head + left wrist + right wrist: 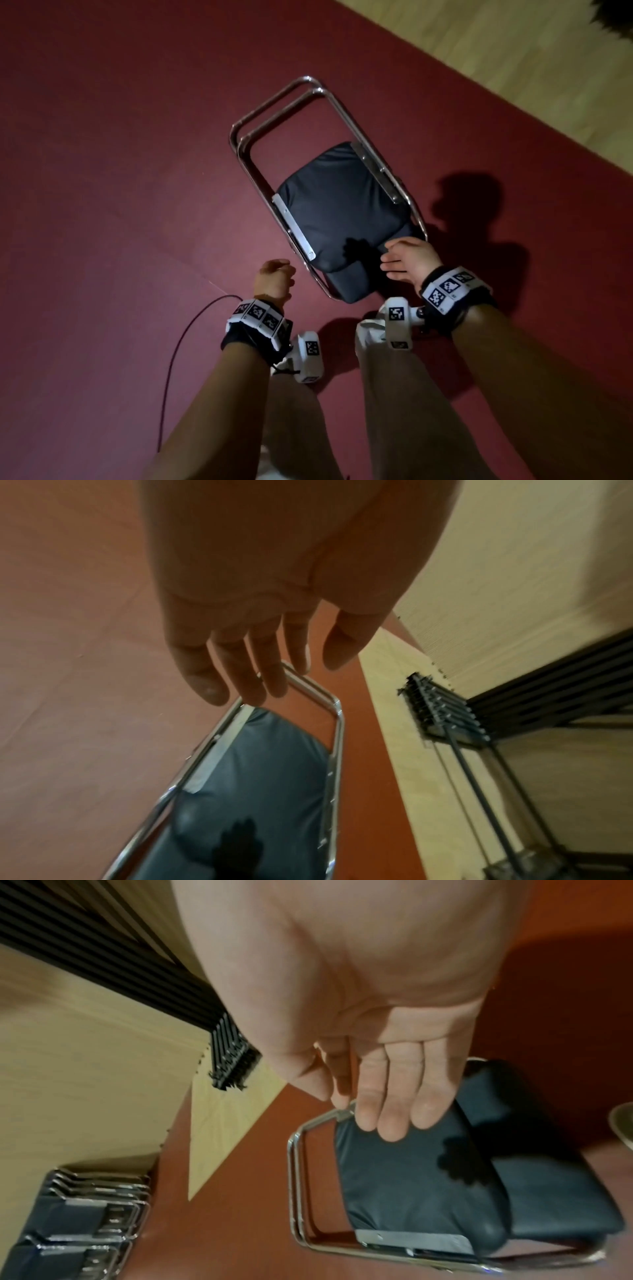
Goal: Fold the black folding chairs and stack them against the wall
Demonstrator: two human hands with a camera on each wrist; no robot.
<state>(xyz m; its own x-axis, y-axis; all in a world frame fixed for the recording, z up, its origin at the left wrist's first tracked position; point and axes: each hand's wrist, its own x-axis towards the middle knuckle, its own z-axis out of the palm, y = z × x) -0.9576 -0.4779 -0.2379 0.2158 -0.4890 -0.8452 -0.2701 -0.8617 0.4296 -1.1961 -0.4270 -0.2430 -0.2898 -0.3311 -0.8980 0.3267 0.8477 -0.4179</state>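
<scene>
A folded black chair [342, 205] with a chrome tube frame [274, 106] stands on the red floor in front of me. Its padded seat [428, 1177] lies flat against the frame and the backrest [346, 281] is nearest me. My right hand [404, 260] is at the backrest's upper right corner, with straight fingers [387, 1112] over the cushion; I cannot tell whether they touch it. My left hand [275, 279] hangs just left of the frame, holding nothing. In the left wrist view its loose fingers [257, 674] hang above the chair [267, 777].
Several folded chairs [78, 1226] lean stacked against the pale wooden wall [85, 1069], under a black slatted panel [103, 961]. The wall's foot [513, 68] crosses the upper right. A thin cable [178, 359] trails over the red floor [102, 171] on my left.
</scene>
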